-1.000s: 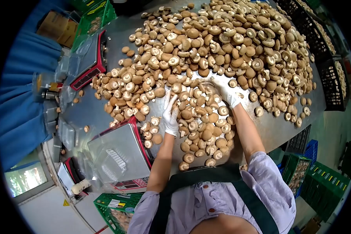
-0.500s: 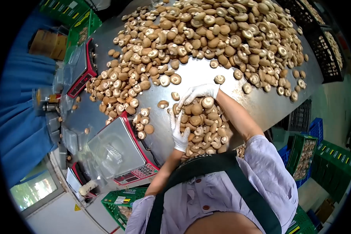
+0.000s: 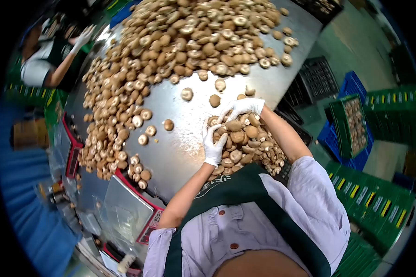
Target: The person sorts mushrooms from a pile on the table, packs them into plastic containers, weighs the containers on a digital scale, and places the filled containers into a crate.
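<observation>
Gloved left hand [image 3: 212, 148] and right hand [image 3: 246, 108], fingers open and loosely curved, cup the far side of shiitake mushrooms [image 3: 237, 137] at the apron [image 3: 233, 185]; can't tell if any is pinched. Low, close palms should limit stragglers on the steel table [image 3: 178, 159]; light pressure spares caps.

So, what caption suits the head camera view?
Gloved left hand and right hand cup mushrooms near a larger heap on a table.
</observation>
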The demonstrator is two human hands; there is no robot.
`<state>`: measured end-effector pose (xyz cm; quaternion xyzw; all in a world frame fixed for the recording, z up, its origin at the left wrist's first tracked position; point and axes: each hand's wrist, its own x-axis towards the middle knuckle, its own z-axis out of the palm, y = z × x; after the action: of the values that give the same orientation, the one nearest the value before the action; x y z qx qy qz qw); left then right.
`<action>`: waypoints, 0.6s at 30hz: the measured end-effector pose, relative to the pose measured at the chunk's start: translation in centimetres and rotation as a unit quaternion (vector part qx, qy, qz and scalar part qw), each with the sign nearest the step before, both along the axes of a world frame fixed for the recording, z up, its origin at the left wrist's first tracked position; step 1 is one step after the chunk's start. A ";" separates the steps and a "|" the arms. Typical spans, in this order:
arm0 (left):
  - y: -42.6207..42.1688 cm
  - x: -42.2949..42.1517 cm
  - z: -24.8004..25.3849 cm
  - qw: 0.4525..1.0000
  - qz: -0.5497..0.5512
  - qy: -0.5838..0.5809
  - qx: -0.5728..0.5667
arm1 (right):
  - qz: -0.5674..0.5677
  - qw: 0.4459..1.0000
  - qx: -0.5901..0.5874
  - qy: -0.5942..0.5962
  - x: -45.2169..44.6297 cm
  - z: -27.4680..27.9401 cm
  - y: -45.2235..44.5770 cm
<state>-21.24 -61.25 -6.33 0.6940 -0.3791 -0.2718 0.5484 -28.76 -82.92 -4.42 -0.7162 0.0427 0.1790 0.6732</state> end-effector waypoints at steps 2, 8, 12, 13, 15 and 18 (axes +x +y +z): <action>-1.3 -1.5 -0.1 0.999 -0.040 -0.010 -0.012 | -0.047 0.999 -0.009 -0.008 -3.4 -1.4 -0.7; -5.0 -4.9 0.0 0.976 -0.219 0.004 0.024 | -0.166 0.983 -0.005 0.077 -12.5 0.2 -1.4; -6.7 -5.7 1.2 0.927 -0.359 0.099 0.038 | -0.200 0.980 0.009 0.008 -17.8 -0.7 -2.0; -7.0 -5.2 1.9 0.912 -0.398 0.090 0.051 | -0.217 0.976 0.004 0.005 -19.2 -1.0 -2.0; -6.6 -4.4 3.2 0.920 -0.381 0.087 0.043 | -0.288 0.956 0.051 0.024 -21.7 -0.4 -1.6; -4.6 -1.1 6.2 0.954 -0.267 0.117 0.075 | -0.383 0.922 0.047 0.021 -25.0 -1.1 -1.7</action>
<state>-22.34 -65.81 -0.18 0.5698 -0.4622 -0.5151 0.4431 -53.72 -84.58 -5.49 -0.6087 0.3194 -0.0756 0.7224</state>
